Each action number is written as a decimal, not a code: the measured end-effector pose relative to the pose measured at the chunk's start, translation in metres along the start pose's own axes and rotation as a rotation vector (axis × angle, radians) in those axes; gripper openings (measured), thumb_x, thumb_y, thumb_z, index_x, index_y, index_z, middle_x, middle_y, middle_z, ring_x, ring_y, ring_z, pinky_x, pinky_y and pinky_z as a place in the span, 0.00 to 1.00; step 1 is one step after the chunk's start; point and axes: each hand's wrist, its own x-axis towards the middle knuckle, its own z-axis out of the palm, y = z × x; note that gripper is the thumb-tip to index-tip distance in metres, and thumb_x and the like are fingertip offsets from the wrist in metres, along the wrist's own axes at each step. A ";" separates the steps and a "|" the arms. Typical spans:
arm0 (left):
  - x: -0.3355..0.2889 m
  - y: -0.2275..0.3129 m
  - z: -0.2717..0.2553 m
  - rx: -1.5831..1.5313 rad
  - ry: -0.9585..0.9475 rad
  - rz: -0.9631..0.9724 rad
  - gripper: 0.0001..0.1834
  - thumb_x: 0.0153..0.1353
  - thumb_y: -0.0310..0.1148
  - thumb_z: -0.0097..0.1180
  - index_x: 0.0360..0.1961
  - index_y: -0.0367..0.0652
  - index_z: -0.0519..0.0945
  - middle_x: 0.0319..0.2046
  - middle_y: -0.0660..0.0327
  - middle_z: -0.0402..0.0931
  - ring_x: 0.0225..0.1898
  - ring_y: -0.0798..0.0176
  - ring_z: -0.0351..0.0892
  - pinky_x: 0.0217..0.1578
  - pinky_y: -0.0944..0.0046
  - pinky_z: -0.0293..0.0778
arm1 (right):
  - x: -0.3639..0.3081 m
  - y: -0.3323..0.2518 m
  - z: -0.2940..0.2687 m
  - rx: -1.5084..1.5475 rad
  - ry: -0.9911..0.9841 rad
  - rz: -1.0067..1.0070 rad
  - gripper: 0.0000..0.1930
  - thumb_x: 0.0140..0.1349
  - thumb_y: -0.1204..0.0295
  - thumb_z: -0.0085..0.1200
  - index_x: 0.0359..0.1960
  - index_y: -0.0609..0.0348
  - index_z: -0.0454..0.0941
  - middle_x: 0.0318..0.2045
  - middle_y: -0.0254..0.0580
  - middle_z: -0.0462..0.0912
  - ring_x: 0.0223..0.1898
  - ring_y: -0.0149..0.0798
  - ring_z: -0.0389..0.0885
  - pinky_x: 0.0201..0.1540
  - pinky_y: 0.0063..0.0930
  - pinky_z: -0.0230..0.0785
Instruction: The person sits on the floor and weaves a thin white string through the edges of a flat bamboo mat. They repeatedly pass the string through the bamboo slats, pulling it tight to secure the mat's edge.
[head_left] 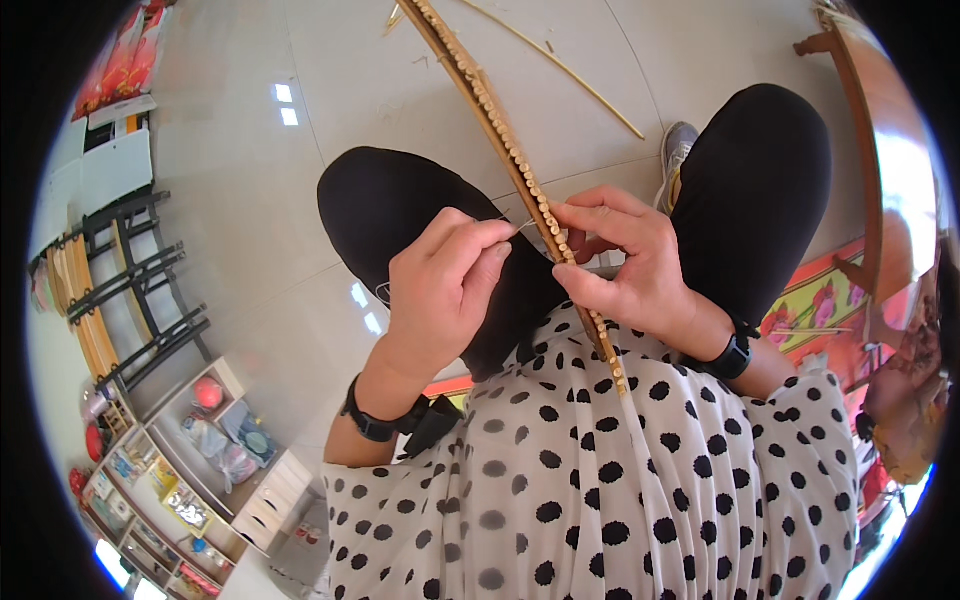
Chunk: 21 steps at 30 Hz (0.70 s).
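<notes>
While the right hand [640, 255] steadies a reed strip [507, 140], the left hand [450, 270] pinches a fine strand [528, 225]

Where the two hands come together, the left grip is closed, thumb and forefinger on the strand just beside the strip's left edge; whether it is thread or wire cannot be told. The right grip is closed on the strip from its right edge, thumb lower, fingers higher, with a short stretch of the row showing between.

The work looks like drawing the strand snug against the round, pale ends. To do it well, I would brace the strip right beside the strand so that it cannot twist, pull evenly and square to its long edge, and check that each end sits flush before tightening. Too sharp a tug could snap the strand or push an end out of line; a slack one would probably leave the row loose.

The strip slants above the lap, between the knees [400, 200], its lower end over the spotted shirt [640, 440], its upper end running out of view. Beyond lies the tiled floor [230, 180], where a long, loose stalk [575, 75] ends near a shoe [678, 150]; it is best left clear of the feet.
</notes>
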 end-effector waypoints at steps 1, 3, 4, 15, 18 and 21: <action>-0.001 0.002 -0.003 -0.006 -0.017 -0.027 0.09 0.58 0.18 0.62 0.40 0.39 0.82 0.26 0.59 0.74 0.22 0.61 0.74 0.23 0.65 0.70 | 0.000 -0.001 0.000 -0.001 0.003 0.000 0.24 0.50 0.75 0.69 0.51 0.70 0.82 0.44 0.47 0.82 0.35 0.31 0.83 0.39 0.23 0.80; -0.005 0.004 -0.013 0.007 -0.056 -0.073 0.07 0.60 0.20 0.62 0.40 0.40 0.82 0.27 0.59 0.78 0.22 0.61 0.77 0.24 0.65 0.71 | -0.001 -0.004 0.002 -0.004 0.023 0.001 0.23 0.51 0.75 0.68 0.51 0.70 0.82 0.44 0.46 0.82 0.36 0.31 0.83 0.39 0.22 0.80; -0.007 0.005 -0.018 -0.010 -0.069 -0.094 0.07 0.61 0.21 0.61 0.40 0.40 0.82 0.27 0.58 0.79 0.22 0.60 0.78 0.24 0.65 0.71 | -0.002 -0.007 0.004 0.001 0.021 0.003 0.23 0.51 0.75 0.68 0.51 0.70 0.82 0.44 0.46 0.82 0.36 0.31 0.83 0.38 0.22 0.80; -0.003 0.014 -0.035 -0.004 -0.195 -0.222 0.06 0.66 0.23 0.57 0.43 0.38 0.81 0.24 0.58 0.78 0.22 0.64 0.75 0.25 0.67 0.70 | -0.007 -0.003 0.009 -0.005 0.041 -0.092 0.24 0.53 0.75 0.68 0.53 0.68 0.81 0.46 0.46 0.80 0.37 0.31 0.82 0.39 0.22 0.79; -0.005 0.015 -0.041 0.015 -0.198 -0.240 0.07 0.66 0.22 0.57 0.43 0.37 0.82 0.23 0.61 0.78 0.22 0.70 0.73 0.25 0.70 0.68 | -0.006 -0.004 0.012 -0.017 0.031 -0.092 0.25 0.51 0.72 0.70 0.52 0.69 0.83 0.45 0.49 0.80 0.38 0.36 0.82 0.40 0.26 0.78; -0.006 0.011 -0.042 0.022 -0.162 -0.203 0.06 0.65 0.20 0.58 0.42 0.38 0.83 0.23 0.59 0.78 0.21 0.67 0.76 0.24 0.69 0.70 | -0.003 0.002 0.012 -0.015 0.003 -0.150 0.26 0.52 0.73 0.69 0.54 0.68 0.82 0.44 0.46 0.79 0.35 0.32 0.81 0.37 0.23 0.77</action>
